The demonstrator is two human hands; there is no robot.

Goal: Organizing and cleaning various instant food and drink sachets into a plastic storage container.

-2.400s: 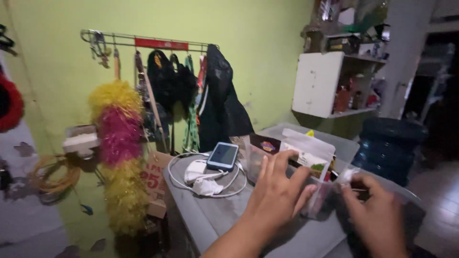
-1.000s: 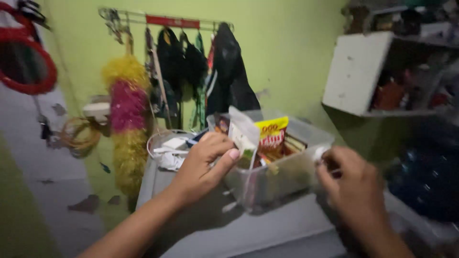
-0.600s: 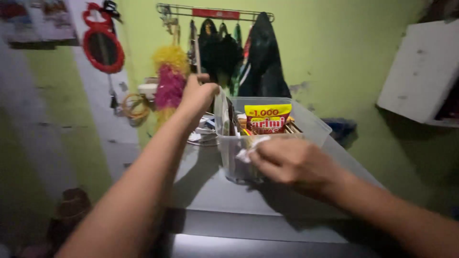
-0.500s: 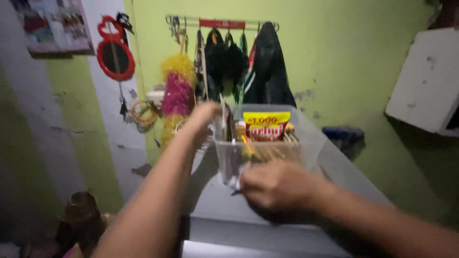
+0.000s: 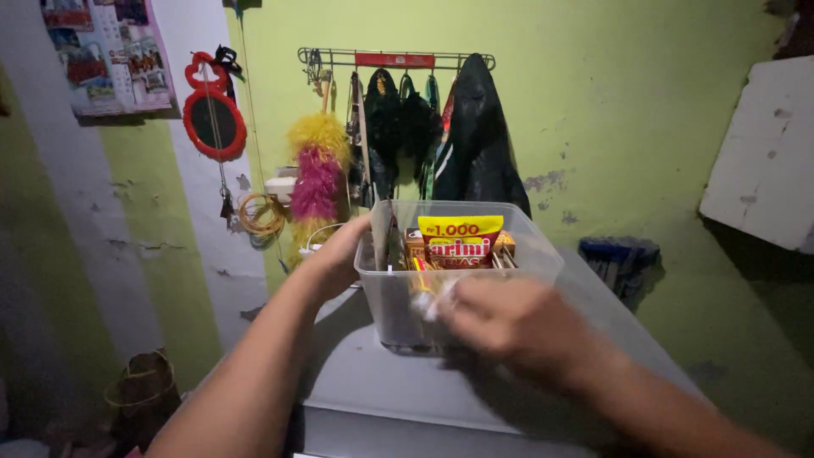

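A clear plastic box (image 5: 543, 254) stands on a grey flat top (image 5: 398, 390) in front of me. It holds a yellow and red snack packet (image 5: 460, 237) and several other small packets. My left hand (image 5: 339, 254) grips the box's left wall near the rim. In front of the box's near wall, my blurred right hand (image 5: 509, 322) has its fingers curled on a small white piece (image 5: 426, 302).
A pink and yellow feather duster (image 5: 315, 170) and dark clothes (image 5: 475, 136) hang from a wall rack behind the box. A red-framed mirror (image 5: 214, 123) and a coil of cord (image 5: 261, 214) hang at left. A white cabinet (image 5: 763, 161) is at right, a basket (image 5: 140, 394) low left.
My view has swung left and steadied. The left hand slid from inside the box to its left wall. The right hand came from the box's right end to its near wall.
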